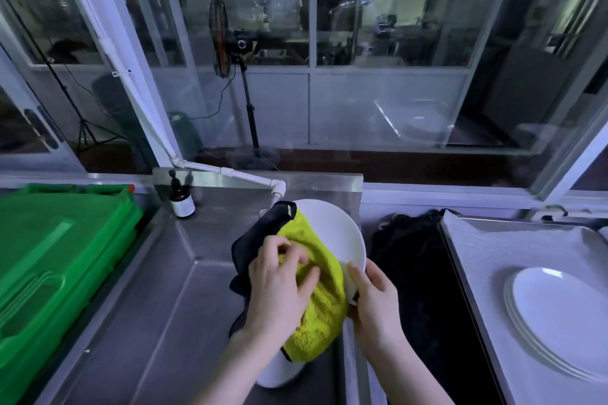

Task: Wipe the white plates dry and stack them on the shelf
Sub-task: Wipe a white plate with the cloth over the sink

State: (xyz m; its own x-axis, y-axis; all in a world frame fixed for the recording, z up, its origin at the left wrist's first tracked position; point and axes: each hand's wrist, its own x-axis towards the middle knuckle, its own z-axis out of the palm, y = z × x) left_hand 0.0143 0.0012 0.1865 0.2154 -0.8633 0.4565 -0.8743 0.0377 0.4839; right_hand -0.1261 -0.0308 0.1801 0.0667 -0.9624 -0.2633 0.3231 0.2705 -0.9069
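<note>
Left grip (279,286) clutches one yellow-green terry cloth (317,309) on one white round plate (332,233); right grip (375,306) pinches its rim.

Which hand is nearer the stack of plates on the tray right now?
Right. The right hand grips the held plate on the side facing the stack; the left hand holds the yellow cloth farther left.

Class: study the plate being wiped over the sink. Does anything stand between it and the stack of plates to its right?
Nothing tall does. Between the plate and the stack lie only a low dark heap and the tray's raised rim. Lifting the plate over both should probably clear them.
</note>
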